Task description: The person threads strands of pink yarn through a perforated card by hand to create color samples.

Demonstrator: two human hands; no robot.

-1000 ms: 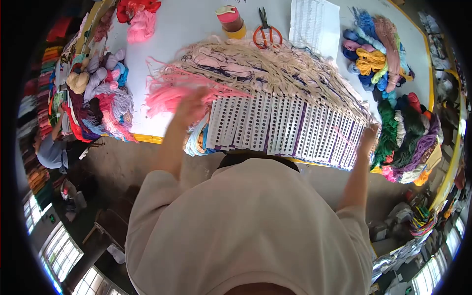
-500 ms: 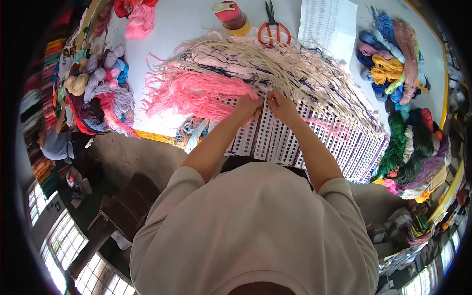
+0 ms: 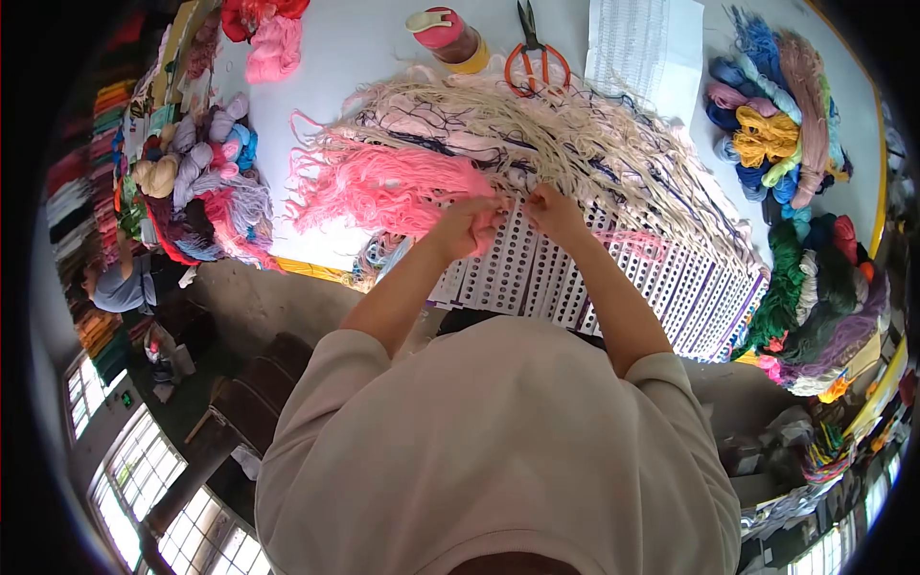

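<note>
My left hand (image 3: 464,226) is closed at the right end of a loose pink yarn bundle (image 3: 383,187), with pink strands showing among its fingers. Just to its right, my right hand (image 3: 556,217) has its thumb and fingers pinched together; whatever is between them is too small to make out. Both hands are over white strips with rows of punched holes (image 3: 513,268), laid side by side along the near table edge. Cream and dark yarn strands (image 3: 537,125) spread from the strips' far ends. A few pink strands (image 3: 637,244) lie across the strips at the right.
Orange-handled scissors (image 3: 537,69), a pink-lidded bottle (image 3: 450,40) and a printed sheet (image 3: 642,53) are at the back. Coloured yarn skeins pile up at the left (image 3: 196,177) and right (image 3: 767,134). Another person (image 3: 125,286) is at the far left.
My left hand has moved slightly left and down, opening a wider gap from my right hand. Pink strands now show more clearly in its fingers. The view has shifted a little.
</note>
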